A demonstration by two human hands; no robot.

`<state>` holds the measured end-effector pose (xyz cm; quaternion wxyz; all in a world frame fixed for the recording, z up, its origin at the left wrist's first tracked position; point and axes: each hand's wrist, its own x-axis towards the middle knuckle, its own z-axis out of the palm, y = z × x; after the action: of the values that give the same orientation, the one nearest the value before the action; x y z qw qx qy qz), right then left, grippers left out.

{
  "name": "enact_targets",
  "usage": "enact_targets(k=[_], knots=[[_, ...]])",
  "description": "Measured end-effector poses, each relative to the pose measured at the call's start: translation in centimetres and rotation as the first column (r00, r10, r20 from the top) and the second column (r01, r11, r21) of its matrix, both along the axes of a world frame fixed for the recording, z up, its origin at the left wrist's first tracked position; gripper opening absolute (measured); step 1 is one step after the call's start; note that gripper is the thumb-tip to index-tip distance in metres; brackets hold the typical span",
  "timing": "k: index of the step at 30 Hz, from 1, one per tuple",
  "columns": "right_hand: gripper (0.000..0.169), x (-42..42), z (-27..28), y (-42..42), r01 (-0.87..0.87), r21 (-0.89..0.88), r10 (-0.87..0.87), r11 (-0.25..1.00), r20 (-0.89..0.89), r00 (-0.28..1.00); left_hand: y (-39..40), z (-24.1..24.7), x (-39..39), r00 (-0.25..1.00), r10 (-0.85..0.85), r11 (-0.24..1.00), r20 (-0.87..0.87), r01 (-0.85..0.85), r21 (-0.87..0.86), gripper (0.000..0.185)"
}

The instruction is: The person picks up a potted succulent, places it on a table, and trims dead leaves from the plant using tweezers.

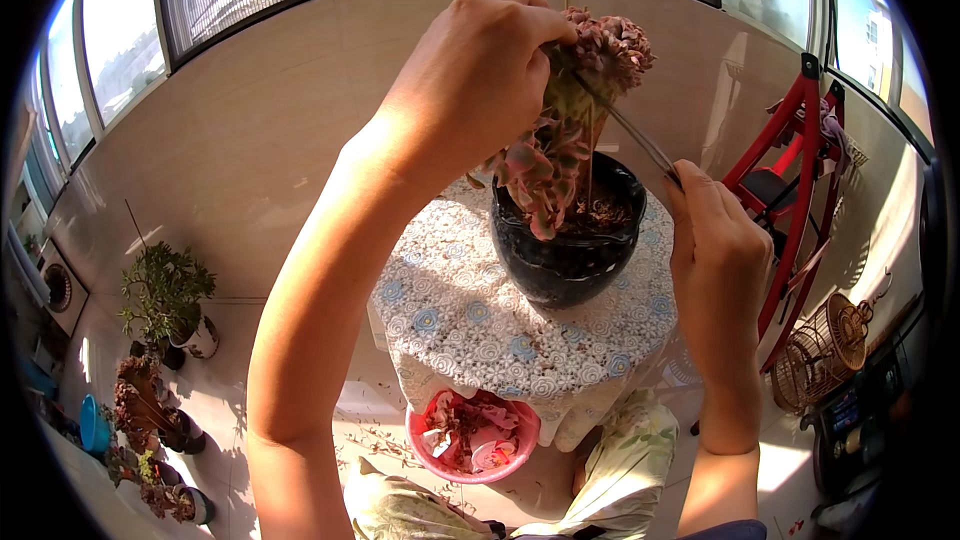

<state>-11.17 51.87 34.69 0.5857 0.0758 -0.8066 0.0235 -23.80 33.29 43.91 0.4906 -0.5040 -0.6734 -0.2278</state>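
Observation:
A succulent plant (611, 49) with pinkish rosettes and a thick stem stands in a glossy black pot (574, 270) on a round table with a lace tablecloth (480, 345). My left hand (495, 52) is at the plant's top, its fingertips against the upper rosettes; whether they grip a part cannot be seen. Long thin metal tweezers (637, 136) are held in my right hand (716, 232), to the right of the pot. Their tips reach the upper stem just under the rosette cluster. A lower cluster of leaves (544, 172) hangs over the pot's left rim.
Below the table's near edge, a pink basin (480, 474) holds dry debris and wrappers. A red folding ladder (795, 202) and a wicker birdcage (817, 360) stand at right. Potted plants (169, 300) and a blue basin (94, 424) are on the floor at left. Dry leaf bits lie on the floor.

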Motion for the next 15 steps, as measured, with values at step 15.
enact_targets(k=[15], knots=[[0.023,8.7,-0.8,4.4,-0.141,-0.949,0.947,0.281,0.251,0.2,-1.4,-5.2,9.4,0.982,-0.188,0.976,0.009,0.188,-0.111,0.037]])
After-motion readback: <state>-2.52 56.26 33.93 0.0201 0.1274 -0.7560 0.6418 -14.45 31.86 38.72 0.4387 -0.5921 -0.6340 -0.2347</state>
